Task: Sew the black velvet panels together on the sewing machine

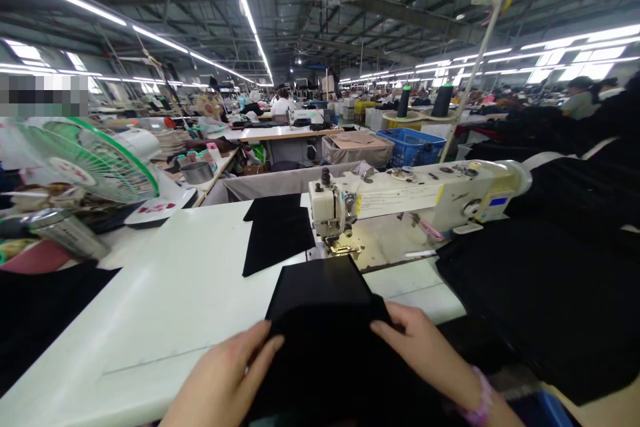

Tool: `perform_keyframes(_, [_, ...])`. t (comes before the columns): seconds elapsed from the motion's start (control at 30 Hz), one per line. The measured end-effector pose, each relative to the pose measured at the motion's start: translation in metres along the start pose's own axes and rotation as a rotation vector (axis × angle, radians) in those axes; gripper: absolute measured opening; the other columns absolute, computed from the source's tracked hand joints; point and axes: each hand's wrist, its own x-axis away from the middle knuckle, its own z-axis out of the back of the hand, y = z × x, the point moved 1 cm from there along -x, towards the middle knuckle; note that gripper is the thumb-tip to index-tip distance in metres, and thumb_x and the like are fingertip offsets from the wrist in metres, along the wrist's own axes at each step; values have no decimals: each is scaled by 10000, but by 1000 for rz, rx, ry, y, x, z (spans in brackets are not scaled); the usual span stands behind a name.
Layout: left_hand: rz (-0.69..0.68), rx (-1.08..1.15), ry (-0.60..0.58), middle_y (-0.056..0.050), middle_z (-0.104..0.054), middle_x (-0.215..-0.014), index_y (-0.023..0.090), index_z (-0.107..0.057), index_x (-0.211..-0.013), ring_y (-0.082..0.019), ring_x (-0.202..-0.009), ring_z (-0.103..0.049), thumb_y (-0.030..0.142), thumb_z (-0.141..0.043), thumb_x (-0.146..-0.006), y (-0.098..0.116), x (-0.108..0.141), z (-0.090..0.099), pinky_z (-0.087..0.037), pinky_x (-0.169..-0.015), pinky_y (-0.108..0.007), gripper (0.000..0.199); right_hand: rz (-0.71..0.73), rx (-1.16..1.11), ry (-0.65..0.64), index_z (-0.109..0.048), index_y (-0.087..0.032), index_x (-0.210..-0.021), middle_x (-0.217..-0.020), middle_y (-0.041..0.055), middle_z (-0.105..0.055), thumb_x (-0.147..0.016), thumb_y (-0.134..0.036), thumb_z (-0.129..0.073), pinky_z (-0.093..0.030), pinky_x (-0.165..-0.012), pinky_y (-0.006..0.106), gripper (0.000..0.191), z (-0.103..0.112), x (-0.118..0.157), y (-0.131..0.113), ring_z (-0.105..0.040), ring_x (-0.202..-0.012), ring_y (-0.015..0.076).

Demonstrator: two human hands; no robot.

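A piece of black fabric (320,340) hangs over the near edge of the white table, its far end lying flat just in front of the sewing machine (400,193). At its left edge my left hand (227,367) pinches the cloth between thumb and fingers. Opposite, my right hand (415,333) grips the right edge, with a purple band on the wrist. Both hands stay on this side of the needle area, apart from the machine. Another black fabric piece (277,233) lies flat left of the machine head.
A large heap of black fabric (540,280) covers the right side. On the left are a green fan (95,160), a metal bottle (67,233) and more black cloth (45,313). A thread stand (473,67) rises behind the machine, near a blue basket (410,147).
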Motion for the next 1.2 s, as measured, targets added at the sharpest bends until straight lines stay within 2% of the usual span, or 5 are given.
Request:
perform_keyframes(0.2, [131, -403, 65, -113, -643, -946, 192, -582, -807, -265, -879, -671, 246, -465, -923, -8, -92, -18, -511, -712, -337, 174, 107, 227, 293, -694, -194, -809, -1085, 102, -688, -817, -159, -672, -447, -1010, 406, 43, -29, -85, 23, -610, -1098, 271])
perform_keyframes(0.4, [157, -263, 62, -108, -638, -873, 178, -569, -830, -264, -826, -648, 134, -546, -832, -28, -107, -36, -498, -757, -367, 50, 56, 179, 317, -630, -215, -665, -827, 53, -670, -675, -95, -718, -477, -895, 410, 149, -42, -119, 33, -630, -900, 263])
perform_keyframes(0.57, [162, -36, 221, -84, -637, -927, 204, -525, -885, -216, -856, -631, 157, -444, -888, -30, -92, -39, -504, -809, -337, 93, 80, -20, 350, -640, -214, -734, -862, 47, -684, -719, -181, -665, -512, -852, 374, 43, -39, -107, 33, -654, -871, 235])
perform_keyframes(0.8, [272, 1138, 403, -75, -655, -1260, 204, -670, -925, -235, -1060, -651, 306, -799, -665, -20, -62, -28, -499, -892, -312, 308, -82, -540, 332, -723, -175, -1123, -1102, 99, -753, -806, -521, -705, -506, -999, 434, 470, -32, -57, 25, -654, -1128, 313])
perform_keyframes(1.2, [337, 1228, 531, -75, -740, -1135, 200, -795, -797, -245, -1066, -634, 437, -852, -644, 3, -49, -15, -462, -948, -310, 288, -195, -624, 617, -804, -196, -902, -1157, 87, -749, -598, -559, -844, -416, -1110, 449, 475, -29, -42, 22, -617, -1194, 341])
